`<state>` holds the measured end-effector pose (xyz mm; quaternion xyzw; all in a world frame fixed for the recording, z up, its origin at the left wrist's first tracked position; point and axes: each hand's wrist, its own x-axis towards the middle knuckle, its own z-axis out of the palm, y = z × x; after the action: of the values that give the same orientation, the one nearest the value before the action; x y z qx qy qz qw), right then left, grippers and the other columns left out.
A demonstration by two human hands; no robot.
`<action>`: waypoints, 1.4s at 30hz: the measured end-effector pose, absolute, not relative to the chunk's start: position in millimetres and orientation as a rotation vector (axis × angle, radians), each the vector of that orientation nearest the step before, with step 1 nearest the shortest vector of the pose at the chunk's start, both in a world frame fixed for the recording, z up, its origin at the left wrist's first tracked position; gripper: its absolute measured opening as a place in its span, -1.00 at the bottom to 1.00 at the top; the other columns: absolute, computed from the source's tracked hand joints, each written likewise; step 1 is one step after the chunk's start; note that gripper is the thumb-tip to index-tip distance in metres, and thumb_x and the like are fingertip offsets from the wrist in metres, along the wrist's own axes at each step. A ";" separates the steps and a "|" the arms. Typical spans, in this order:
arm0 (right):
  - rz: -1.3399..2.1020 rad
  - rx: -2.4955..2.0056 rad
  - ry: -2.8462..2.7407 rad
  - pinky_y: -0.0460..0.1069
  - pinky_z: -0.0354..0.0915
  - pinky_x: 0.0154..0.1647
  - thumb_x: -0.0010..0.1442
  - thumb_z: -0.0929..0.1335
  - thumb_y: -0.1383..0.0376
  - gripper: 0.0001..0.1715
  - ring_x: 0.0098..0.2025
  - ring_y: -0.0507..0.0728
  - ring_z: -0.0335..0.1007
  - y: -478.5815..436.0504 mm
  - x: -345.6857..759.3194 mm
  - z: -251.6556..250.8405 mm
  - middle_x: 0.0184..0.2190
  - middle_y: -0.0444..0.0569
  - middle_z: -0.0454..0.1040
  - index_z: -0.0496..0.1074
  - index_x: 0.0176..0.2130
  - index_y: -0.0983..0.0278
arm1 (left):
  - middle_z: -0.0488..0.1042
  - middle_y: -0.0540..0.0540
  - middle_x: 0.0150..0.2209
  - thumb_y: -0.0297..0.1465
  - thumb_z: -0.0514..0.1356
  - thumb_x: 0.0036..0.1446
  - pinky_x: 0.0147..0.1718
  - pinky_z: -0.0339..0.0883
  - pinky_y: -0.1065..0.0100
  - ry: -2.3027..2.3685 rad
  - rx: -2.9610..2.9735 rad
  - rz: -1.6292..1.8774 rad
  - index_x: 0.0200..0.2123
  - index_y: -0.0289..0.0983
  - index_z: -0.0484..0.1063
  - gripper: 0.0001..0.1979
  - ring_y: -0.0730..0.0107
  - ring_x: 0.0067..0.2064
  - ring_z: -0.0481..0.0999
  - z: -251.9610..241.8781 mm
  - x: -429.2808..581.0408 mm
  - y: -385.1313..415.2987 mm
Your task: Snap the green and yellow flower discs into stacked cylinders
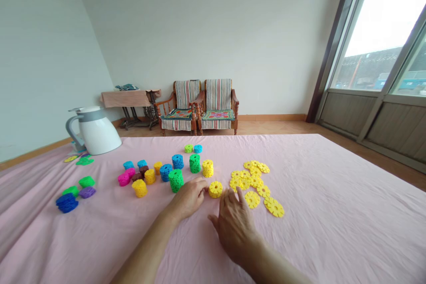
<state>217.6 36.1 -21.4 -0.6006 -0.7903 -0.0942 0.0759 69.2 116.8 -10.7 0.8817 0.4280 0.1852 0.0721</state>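
Observation:
A short yellow stack of toothed plastic discs (215, 189) stands on the pink cloth between my two hands. My left hand (188, 198) lies beside it on the left, fingers curled, fingertips at the stack's side. My right hand (235, 224) hovers just right of the stack, fingers stretched out and holding nothing, reaching toward a scatter of loose yellow discs (255, 182). Behind my left hand stand a green stack (175, 180), a blue stack (165, 172) and a taller yellow stack (207, 168).
More coloured stacks stand further left: yellow (140, 187), pink (124, 178), blue (67, 203), green and purple pieces (87, 187). A white jug (96, 129) sits at the table's far left. Two wooden armchairs (199, 106) and a small table stand by the back wall.

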 end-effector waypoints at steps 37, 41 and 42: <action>0.193 -1.786 -2.049 0.22 -0.05 0.22 0.02 0.08 0.56 -0.24 0.27 0.25 -0.10 38.9 216.5 -44.4 0.23 0.26 0.03 -0.04 0.23 0.64 | 0.41 -0.06 -0.30 -0.64 -0.04 0.00 -0.25 0.20 0.42 1.301 2.634 0.522 -0.38 -0.26 0.37 -0.73 0.35 -0.21 0.39 -6.5 72.6 113.3; 0.124 -1.750 -2.065 0.23 -0.07 0.23 -0.01 0.09 0.56 -0.23 0.28 0.25 -0.14 39.3 216.1 -51.4 0.23 0.24 0.03 -0.01 0.22 0.61 | 0.40 -0.06 -0.30 -0.65 -0.04 -0.01 -0.26 0.20 0.42 1.313 2.632 0.505 -0.38 -0.26 0.37 -0.73 0.35 -0.22 0.38 -6.6 72.7 112.9; 0.111 -1.737 -2.068 0.22 -0.08 0.23 -0.02 0.10 0.56 -0.22 0.29 0.25 -0.15 39.5 216.1 -54.3 0.23 0.24 0.03 0.00 0.22 0.61 | 0.40 -0.06 -0.30 -0.65 -0.04 -0.02 -0.26 0.20 0.42 1.304 2.636 0.509 -0.39 -0.25 0.36 -0.73 0.35 -0.22 0.38 -6.3 72.8 112.7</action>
<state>216.1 39.5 -54.3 -0.6273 -0.7468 0.0401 0.2173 72.8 112.7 -6.3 0.8805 0.4355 0.1701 0.0786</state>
